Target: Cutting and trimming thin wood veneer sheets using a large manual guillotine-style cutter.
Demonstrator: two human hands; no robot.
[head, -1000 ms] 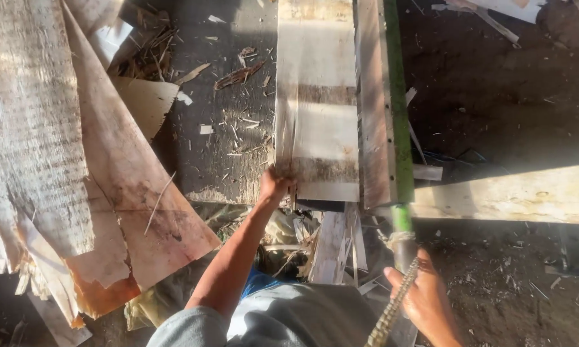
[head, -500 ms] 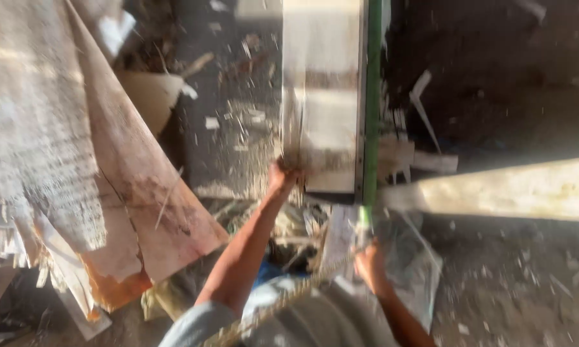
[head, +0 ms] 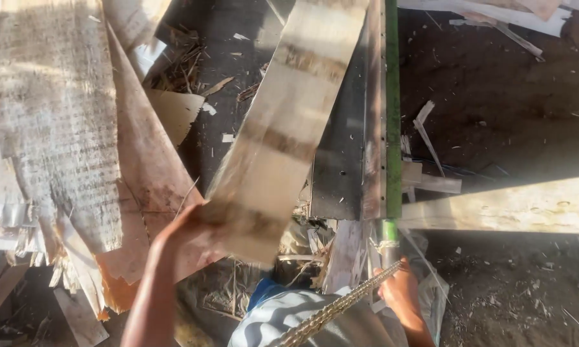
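Left hand (head: pixel 187 234) fingers grasping veneer strip (head: pixel 280 135), now swung off bench (head: pixel 341 167) toward left; right hand (head: pixel 402 292) clenched on green bar (head: pixel 392 109)

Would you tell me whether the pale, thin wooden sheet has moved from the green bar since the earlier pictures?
Yes. The pale wooden sheet has swung left, its lower end away from the green bar.

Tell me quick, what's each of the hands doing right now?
Left hand: closed on the near end of a thin wood sheet, holding it tilted.
Right hand: closed around the lower end of the green bar, by the braided rope.
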